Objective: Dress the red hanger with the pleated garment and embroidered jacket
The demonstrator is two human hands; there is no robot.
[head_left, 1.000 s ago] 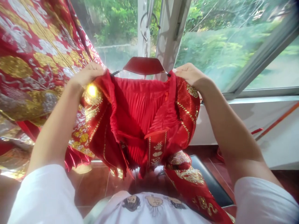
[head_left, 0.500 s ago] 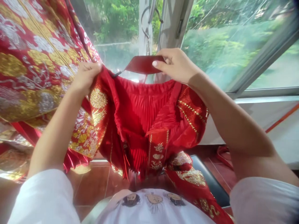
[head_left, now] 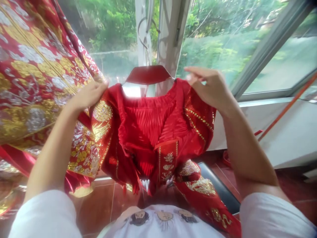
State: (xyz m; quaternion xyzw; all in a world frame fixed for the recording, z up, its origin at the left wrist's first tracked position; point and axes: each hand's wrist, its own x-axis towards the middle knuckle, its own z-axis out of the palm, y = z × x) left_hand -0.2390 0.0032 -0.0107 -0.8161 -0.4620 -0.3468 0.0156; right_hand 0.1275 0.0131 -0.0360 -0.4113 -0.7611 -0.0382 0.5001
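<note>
A red embroidered jacket [head_left: 148, 120] with pleated inner cloth and gold-beaded sleeves hangs on a clothes hanger [head_left: 148, 75] with a broad dark-red top and a metal hook. At the jacket's left shoulder, my left hand [head_left: 90, 94] is closed, thumb and fingers together on the cloth edge; the fingertips are partly hidden. My right hand [head_left: 208, 86] is by the right shoulder, off the hanger's red top. Its index finger is stretched out and a gap shows above the thumb, with nothing visible between them.
A large red, gold and silver brocade garment [head_left: 32, 82] hangs close on the left. Behind the hanger stand a window frame [head_left: 170, 36] and glass panes. Below right are a black flat seat [head_left: 220, 191] and a gold-embroidered red cloth [head_left: 213, 205] over the tiled floor [head_left: 96, 208].
My right hand has let go of the hanger's red top and moved right, past the jacket's shoulder. The jacket's right shoulder now sits over the hanger's end. My left hand stays at the left shoulder.
</note>
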